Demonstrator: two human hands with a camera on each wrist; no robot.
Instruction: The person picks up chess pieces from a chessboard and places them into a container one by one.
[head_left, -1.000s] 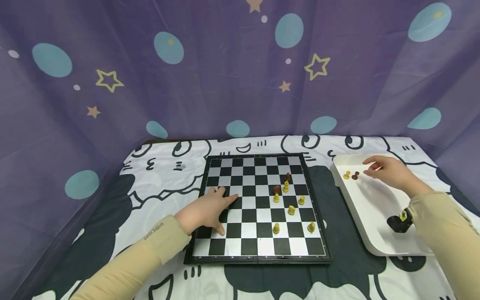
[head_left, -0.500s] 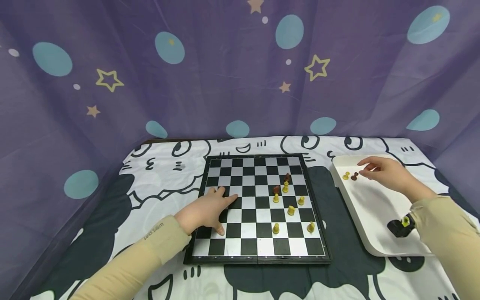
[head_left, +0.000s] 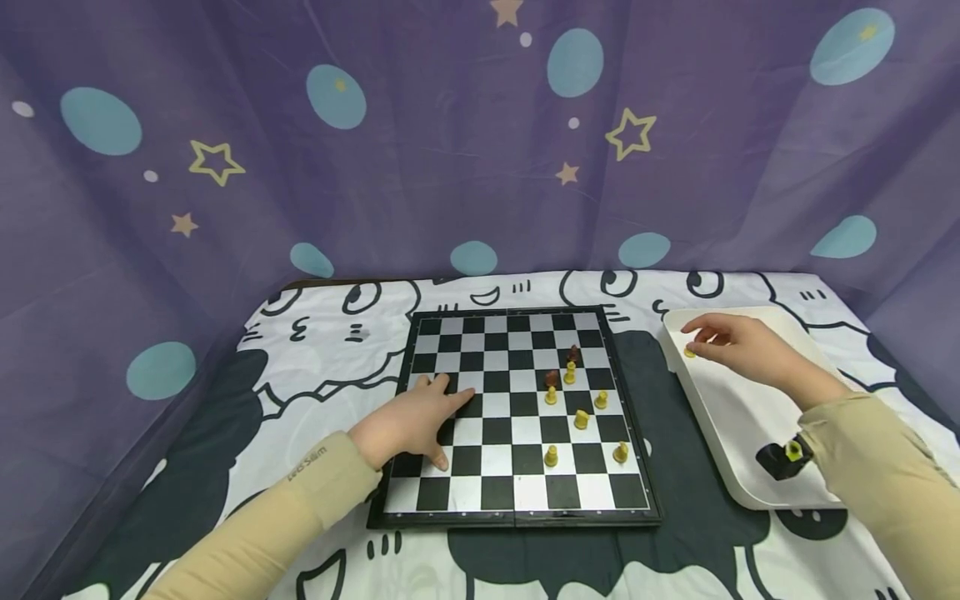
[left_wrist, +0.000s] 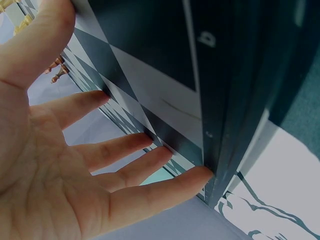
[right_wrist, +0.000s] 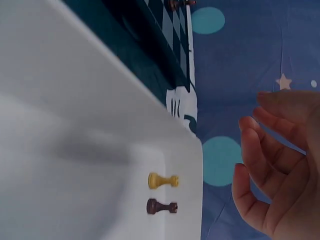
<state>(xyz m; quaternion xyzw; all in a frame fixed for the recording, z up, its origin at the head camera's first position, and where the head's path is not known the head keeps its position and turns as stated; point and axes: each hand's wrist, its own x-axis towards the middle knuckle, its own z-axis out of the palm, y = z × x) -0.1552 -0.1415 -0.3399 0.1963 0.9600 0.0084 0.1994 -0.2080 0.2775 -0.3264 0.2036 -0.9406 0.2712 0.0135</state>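
Observation:
My left hand lies on the left part of the black-and-white chessboard, fingers spread. In the left wrist view its fingertips touch the squares near the lettered border. My right hand hovers over the far end of the white tray, fingers loosely bent. The right wrist view shows nothing between these fingers. Below them in the tray lie a yellow rook and a dark brown rook, side by side and apart from the fingers. In the head view the hand hides the brown rook.
Several yellow chess pieces stand on the board's right half. Beyond them are two brown pieces. A dark device sits at my right wrist. A purple curtain hangs behind the patterned tablecloth.
My right hand has moved left over the tray, from beside the two rooks to above them, and now covers the brown one in the head view. My left hand has stayed put.

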